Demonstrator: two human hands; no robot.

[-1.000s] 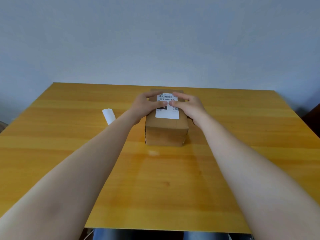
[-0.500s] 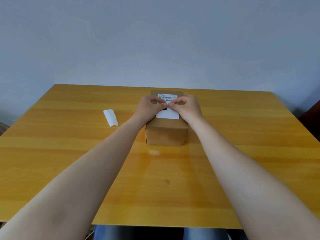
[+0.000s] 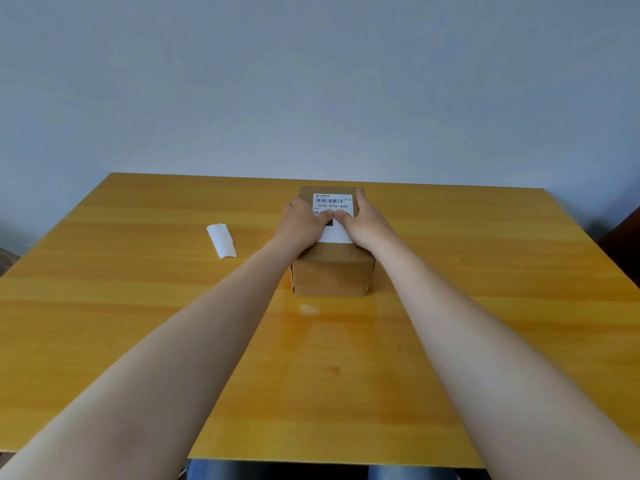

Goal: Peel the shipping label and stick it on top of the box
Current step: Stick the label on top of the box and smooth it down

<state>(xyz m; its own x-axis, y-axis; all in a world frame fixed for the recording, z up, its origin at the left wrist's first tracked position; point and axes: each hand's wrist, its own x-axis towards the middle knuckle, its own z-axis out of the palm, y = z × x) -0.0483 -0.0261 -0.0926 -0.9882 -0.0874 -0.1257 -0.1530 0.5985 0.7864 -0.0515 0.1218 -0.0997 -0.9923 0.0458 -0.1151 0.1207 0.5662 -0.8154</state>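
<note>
A small brown cardboard box [image 3: 332,275] stands in the middle of the wooden table [image 3: 138,306]. A white shipping label [image 3: 333,202] with a barcode and printed code lies flat on the box's top. My left hand [image 3: 304,225] rests on the label's left side, and my right hand [image 3: 363,221] on its right side. Both thumbs meet at the label's middle and press down on it. The fingers lie along the box's top edges. The hands hide the label's lower half in part.
A curled white strip of backing paper [image 3: 221,240] lies on the table to the left of the box. A grey wall stands behind the table's far edge. A dark piece of furniture [image 3: 623,237] shows at the right border.
My hands have spread apart on the label, uncovering its barcode and code. The thumbs have slid toward the label's middle. The box has not moved.
</note>
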